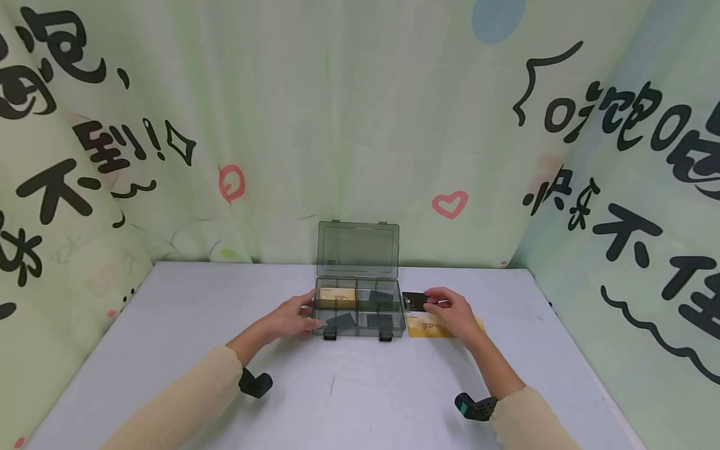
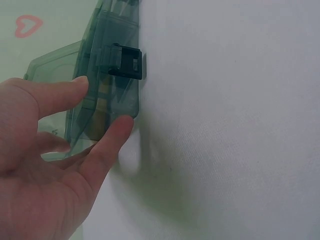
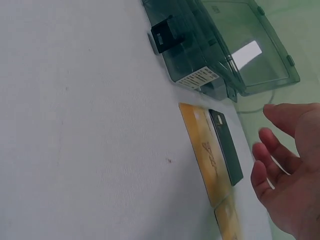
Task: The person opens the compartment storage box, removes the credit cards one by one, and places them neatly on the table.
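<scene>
A translucent grey storage box [image 1: 360, 334] with compartments stands on the table, its lid [image 1: 358, 250] raised at the back. A tan block-like stack [image 1: 337, 297] fills the back left compartment, and dark flat pieces [image 1: 342, 321] lie in others. My left hand [image 1: 292, 315] grips the box's left end, thumb at the rim and fingers along the side. Beyond the right end, my right hand [image 1: 450, 309] hovers by a dark card [image 3: 227, 150]; its fingers are loosely bent with nothing between them. A yellow card [image 3: 202, 150] lies beside the dark one, with another yellow card [image 3: 229, 220] below it in the right wrist view.
Two black latches [image 1: 330, 334] hang at the box's front. The white tabletop [image 1: 360, 394] reaches back to a printed curtain [image 1: 360, 125] on three sides. Black wrist devices [image 1: 255, 383] sit on both forearms. A label [image 3: 197, 78] marks the box's right end.
</scene>
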{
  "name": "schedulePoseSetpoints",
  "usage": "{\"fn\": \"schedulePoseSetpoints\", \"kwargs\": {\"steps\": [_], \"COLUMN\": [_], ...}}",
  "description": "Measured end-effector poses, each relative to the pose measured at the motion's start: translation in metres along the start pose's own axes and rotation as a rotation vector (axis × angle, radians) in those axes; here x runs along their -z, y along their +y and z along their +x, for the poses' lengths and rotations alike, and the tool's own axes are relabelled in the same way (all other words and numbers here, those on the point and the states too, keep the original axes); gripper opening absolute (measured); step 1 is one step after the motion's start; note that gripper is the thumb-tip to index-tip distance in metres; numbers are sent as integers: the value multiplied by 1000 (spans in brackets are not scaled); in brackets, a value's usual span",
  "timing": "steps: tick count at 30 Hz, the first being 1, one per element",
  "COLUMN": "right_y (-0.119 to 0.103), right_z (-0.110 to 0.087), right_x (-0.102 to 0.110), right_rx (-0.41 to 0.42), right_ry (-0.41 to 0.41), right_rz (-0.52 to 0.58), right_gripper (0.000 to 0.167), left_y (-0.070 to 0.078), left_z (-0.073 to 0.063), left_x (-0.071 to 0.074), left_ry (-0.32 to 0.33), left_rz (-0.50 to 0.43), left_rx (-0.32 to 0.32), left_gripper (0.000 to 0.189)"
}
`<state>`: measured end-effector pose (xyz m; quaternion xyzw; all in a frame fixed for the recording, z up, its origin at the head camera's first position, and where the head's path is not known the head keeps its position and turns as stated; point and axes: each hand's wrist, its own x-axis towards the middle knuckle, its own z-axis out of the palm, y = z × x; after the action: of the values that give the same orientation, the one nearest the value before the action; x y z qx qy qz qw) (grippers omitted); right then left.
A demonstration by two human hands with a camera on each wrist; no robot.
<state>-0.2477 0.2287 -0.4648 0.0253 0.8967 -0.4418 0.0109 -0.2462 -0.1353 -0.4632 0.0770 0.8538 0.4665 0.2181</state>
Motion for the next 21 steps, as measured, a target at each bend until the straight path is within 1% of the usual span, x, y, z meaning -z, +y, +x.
{"fn": "schedulePoseSetpoints", "kwargs": {"steps": [5,12,21], "right_y": [-7,-13,-29], "right_z": [3,7,8], "right_x": [-7,-14,-25], "right_rx": [40,104,106], "right_ry": [-25,-60,-87], "right_rz": [25,67,96], "right_gripper": [32,35,34], "left_y": [-1,-1,-2], "left_z": [-1,-1,3], "left_x": [0,0,-1], "left_ry": [-7,-1,1], "left_rz": [-6,-42,-33], "left_rx": [-9,1,0], "left_gripper": [85,84,84]}}
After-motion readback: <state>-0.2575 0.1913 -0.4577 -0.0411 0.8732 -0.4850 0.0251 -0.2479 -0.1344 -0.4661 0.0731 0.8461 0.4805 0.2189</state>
